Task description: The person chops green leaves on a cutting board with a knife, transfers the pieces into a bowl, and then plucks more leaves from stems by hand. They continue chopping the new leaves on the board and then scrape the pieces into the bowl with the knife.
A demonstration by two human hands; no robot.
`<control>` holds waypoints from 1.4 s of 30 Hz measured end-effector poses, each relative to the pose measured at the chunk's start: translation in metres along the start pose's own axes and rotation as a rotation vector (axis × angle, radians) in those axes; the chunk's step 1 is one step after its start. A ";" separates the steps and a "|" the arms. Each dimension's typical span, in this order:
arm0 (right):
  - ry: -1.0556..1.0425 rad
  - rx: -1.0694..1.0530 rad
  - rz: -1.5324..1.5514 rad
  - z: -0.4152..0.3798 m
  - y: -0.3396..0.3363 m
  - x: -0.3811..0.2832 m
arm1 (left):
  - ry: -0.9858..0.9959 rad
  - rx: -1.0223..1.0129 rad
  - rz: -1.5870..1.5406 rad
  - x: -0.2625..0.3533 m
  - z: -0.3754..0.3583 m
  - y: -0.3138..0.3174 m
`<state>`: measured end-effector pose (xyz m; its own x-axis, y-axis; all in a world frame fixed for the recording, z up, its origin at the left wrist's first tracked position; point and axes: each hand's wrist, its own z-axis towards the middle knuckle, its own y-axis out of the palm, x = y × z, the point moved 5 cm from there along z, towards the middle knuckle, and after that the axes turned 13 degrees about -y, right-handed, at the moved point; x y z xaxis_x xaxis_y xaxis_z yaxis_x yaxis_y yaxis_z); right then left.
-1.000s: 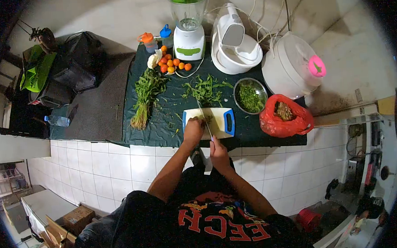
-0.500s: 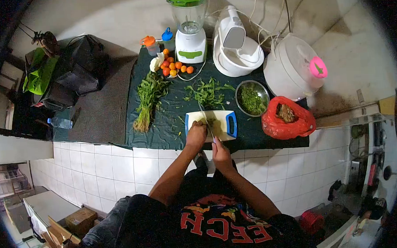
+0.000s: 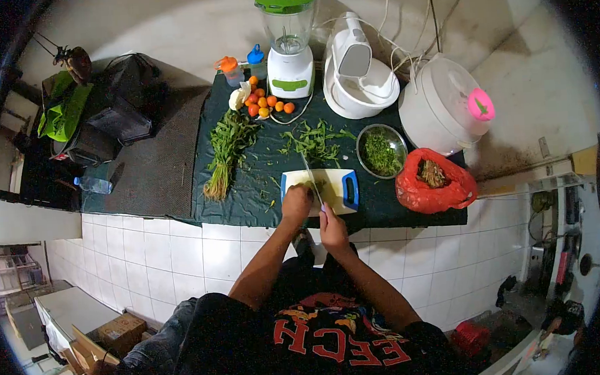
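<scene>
Right grip (image 3: 333, 233) holds knife (image 3: 313, 181); left grip (image 3: 297, 203) (seemingly) holds greens (image 3: 309, 185).

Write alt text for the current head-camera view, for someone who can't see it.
A person's right hand holds a knife over a cutting board, the left hand close beside the blade. A bundle of leafy greens lies to the left and a metal bowl of chopped greens to the right; a blender and stand mixer stand behind.

White floor tiles (image 3: 222, 259), pale stained wall (image 3: 190, 30).
</scene>
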<state>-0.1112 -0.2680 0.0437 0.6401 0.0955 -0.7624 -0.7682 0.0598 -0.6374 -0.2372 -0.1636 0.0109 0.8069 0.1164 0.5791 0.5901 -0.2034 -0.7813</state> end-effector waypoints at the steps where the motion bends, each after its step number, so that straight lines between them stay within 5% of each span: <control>1: -0.003 -0.002 0.001 -0.006 -0.002 -0.003 | -0.076 -0.007 -0.016 -0.005 0.000 0.002; 4: -0.051 0.056 0.067 -0.015 -0.015 -0.017 | -0.089 -0.013 0.026 -0.014 0.005 0.010; 6: 0.130 -0.098 0.023 -0.026 -0.011 -0.014 | -0.069 -0.016 0.034 -0.020 0.008 0.017; 10: 0.081 -0.022 0.040 -0.029 0.006 0.002 | -0.041 0.043 0.035 -0.013 0.003 0.008; 12: -0.106 0.130 0.050 -0.022 0.007 0.004 | -0.048 0.051 0.007 -0.010 0.004 0.004; 17: 0.002 0.013 0.043 -0.007 0.004 0.008 | -0.110 0.004 -0.123 -0.018 0.004 0.006; 19: -0.059 0.034 0.027 -0.014 0.000 0.010 | 0.091 -0.001 -0.039 -0.009 0.000 0.001; 25: 0.028 -0.027 0.030 -0.041 -0.005 0.000 | 0.254 0.121 0.044 -0.003 -0.019 0.002; 35: -0.133 0.117 0.002 -0.020 0.017 0.015 | 0.300 0.248 0.004 0.000 -0.039 -0.016; 42: 0.076 -0.061 0.024 -0.004 0.000 -0.002 | 0.353 0.285 0.109 -0.007 -0.045 -0.016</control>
<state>-0.1121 -0.2718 0.0446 0.6224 0.0208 -0.7825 -0.7826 -0.0028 -0.6225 -0.2536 -0.2048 0.0291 0.8354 -0.2384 0.4952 0.5259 0.0847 -0.8463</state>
